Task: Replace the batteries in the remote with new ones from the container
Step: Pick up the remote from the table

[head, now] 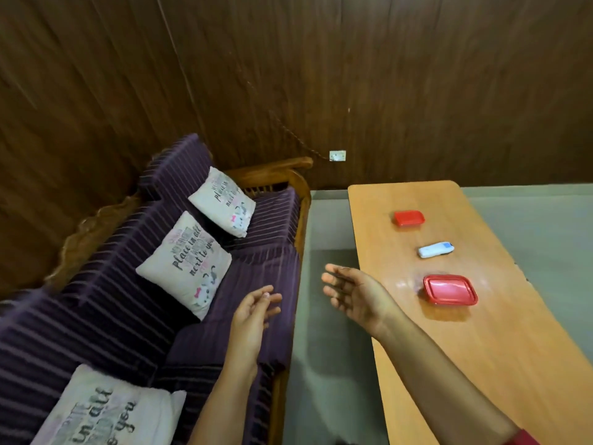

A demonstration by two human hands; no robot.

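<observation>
On the light-wood table (487, 364) the white remote (435, 249) lay crosswise near the middle, between a smaller red container (408, 218) farther off and a larger red-lidded container (450, 289) nearer the person, all three apart. The right hand (349, 292) hovered at the table's left edge, just left of the lidded container, fingers straight, loosely spread and holding nothing, while the left hand (256, 308) hung over the purple striped sofa (128, 316), fingers relaxed and empty. Printed white cushions (184, 261) sat on the sofa, beside a grey floor (327, 348) and under a dark wood-panelled wall (385, 75) with a white socket (337, 155).
</observation>
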